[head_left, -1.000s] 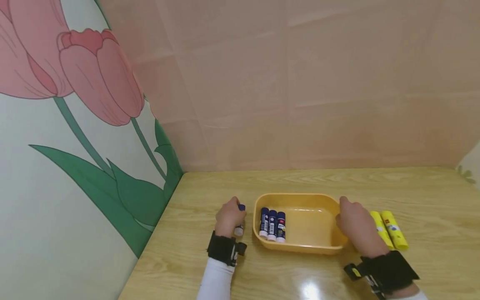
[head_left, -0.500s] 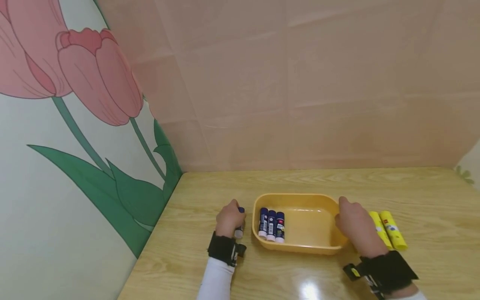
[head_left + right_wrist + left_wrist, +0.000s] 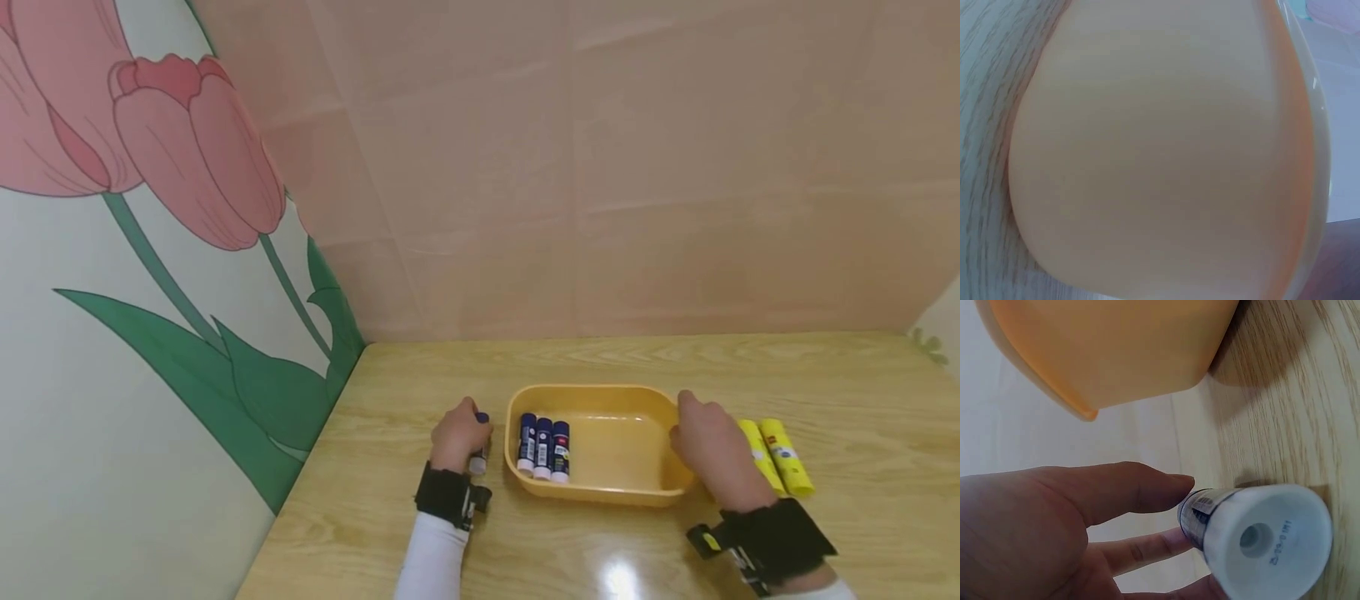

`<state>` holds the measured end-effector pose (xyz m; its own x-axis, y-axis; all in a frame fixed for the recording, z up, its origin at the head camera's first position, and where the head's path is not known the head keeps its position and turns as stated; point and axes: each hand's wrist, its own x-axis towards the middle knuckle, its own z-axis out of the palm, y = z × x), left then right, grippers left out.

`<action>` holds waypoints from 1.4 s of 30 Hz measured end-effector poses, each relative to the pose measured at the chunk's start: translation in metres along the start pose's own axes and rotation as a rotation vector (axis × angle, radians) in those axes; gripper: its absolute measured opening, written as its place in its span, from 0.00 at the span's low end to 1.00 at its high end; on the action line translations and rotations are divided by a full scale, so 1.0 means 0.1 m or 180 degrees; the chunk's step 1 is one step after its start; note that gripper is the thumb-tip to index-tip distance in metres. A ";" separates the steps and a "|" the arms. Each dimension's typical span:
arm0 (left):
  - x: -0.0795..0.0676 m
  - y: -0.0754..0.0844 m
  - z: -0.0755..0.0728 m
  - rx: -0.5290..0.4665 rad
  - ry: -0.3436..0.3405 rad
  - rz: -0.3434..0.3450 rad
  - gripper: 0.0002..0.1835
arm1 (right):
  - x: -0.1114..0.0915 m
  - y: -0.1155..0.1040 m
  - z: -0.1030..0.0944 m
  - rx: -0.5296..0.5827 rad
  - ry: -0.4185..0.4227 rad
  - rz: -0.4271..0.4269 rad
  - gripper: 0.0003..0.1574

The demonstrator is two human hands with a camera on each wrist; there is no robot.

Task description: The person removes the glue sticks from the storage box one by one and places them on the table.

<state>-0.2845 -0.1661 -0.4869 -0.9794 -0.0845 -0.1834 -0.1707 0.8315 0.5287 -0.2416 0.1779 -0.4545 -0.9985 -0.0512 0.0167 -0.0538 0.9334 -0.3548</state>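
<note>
My left hand (image 3: 457,437) is on the table left of the tray and pinches a glue stick (image 3: 478,463) with a dark blue cap and white base. In the left wrist view, thumb and fingers lie on either side of the glue stick (image 3: 1272,544), its base towards the camera. My right hand (image 3: 712,450) grips the right rim of the shallow yellow tray (image 3: 622,454); some of its fingers are hidden. Several similar blue glue sticks (image 3: 543,450) lie side by side at the tray's left end. The tray's outer wall (image 3: 1160,156) fills most of the right wrist view.
Two yellow glue sticks (image 3: 786,458) lie on the wood-grain table (image 3: 600,542) just right of my right hand, one partly covered by it. A pinkish covering (image 3: 585,208) hangs behind the table. The left wall (image 3: 150,400) bears painted tulips.
</note>
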 end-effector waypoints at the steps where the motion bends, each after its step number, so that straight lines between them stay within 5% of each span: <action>1: 0.00 0.00 -0.01 -0.0007 -0.0001 -0.0001 0.12 | 0.00 0.00 -0.01 0.0016 -0.0016 0.0008 0.16; 16: 0.05 0.05 0.02 0.0172 -0.0045 -0.0143 0.31 | 0.01 -0.03 -0.04 0.0045 -0.0097 0.0084 0.17; 33: 0.03 0.02 0.06 0.0131 -0.0005 0.0011 0.23 | 0.00 0.00 0.01 0.0043 -0.0139 0.0100 0.19; 42: 0.02 0.03 0.06 0.0035 -0.0039 -0.0148 0.28 | 0.01 -0.01 -0.01 0.0080 -0.0124 0.0084 0.17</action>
<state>-0.2867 -0.1608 -0.4904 -0.9690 -0.1165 -0.2177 -0.2147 0.8328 0.5102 -0.2429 0.1768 -0.4534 -0.9987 -0.0409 -0.0292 -0.0269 0.9254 -0.3781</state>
